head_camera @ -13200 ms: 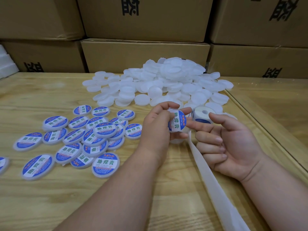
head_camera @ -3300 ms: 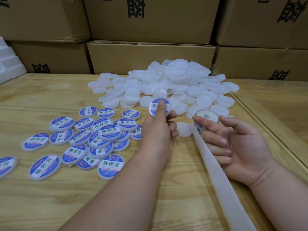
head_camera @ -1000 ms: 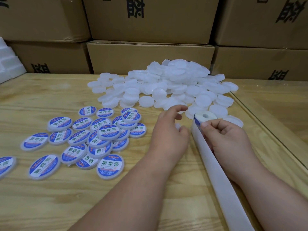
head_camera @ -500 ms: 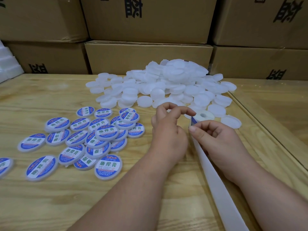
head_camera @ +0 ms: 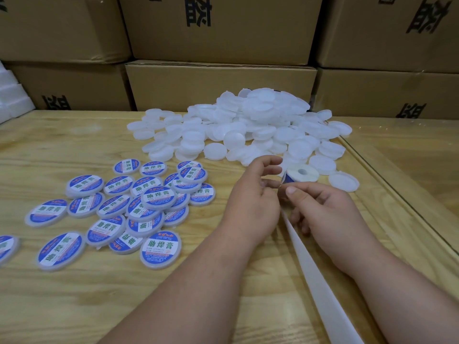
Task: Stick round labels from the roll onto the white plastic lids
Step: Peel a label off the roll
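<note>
Head view, downward, seemingly close.

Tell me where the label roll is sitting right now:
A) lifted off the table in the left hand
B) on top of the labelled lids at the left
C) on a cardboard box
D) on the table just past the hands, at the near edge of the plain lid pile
D: the label roll lies flat on the table just beyond the right hand, beside the plain white lids, its backing strip trailing toward the camera.
</note>
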A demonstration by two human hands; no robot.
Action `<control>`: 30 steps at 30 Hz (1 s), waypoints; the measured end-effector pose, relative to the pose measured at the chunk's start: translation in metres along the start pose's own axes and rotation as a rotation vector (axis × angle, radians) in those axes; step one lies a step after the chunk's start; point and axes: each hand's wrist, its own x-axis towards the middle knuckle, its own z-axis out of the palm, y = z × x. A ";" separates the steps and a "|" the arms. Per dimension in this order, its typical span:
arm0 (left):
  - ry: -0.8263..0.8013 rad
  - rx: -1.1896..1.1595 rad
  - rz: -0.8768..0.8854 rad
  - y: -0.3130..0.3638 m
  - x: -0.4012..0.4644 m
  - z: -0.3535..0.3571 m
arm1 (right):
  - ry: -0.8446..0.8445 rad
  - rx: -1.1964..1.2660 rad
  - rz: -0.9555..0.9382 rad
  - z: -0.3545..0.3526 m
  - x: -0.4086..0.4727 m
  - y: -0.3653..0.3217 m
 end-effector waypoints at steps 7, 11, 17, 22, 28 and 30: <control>0.050 -0.013 -0.072 -0.001 0.003 0.001 | -0.030 0.022 0.031 -0.002 0.002 0.002; 0.066 0.073 -0.043 -0.003 0.002 0.002 | 0.010 0.153 0.082 -0.004 0.005 0.004; 0.004 0.019 -0.059 0.000 0.000 0.001 | 0.086 0.129 0.113 -0.003 0.005 0.005; -0.097 -0.034 -0.035 0.002 -0.004 0.003 | 0.115 0.080 0.100 -0.001 0.004 0.003; -0.220 -0.113 -0.003 0.004 -0.008 0.004 | 0.136 0.088 0.102 -0.001 0.003 -0.001; -0.243 -0.132 0.012 0.005 -0.009 0.002 | 0.136 0.092 0.100 -0.001 0.004 -0.002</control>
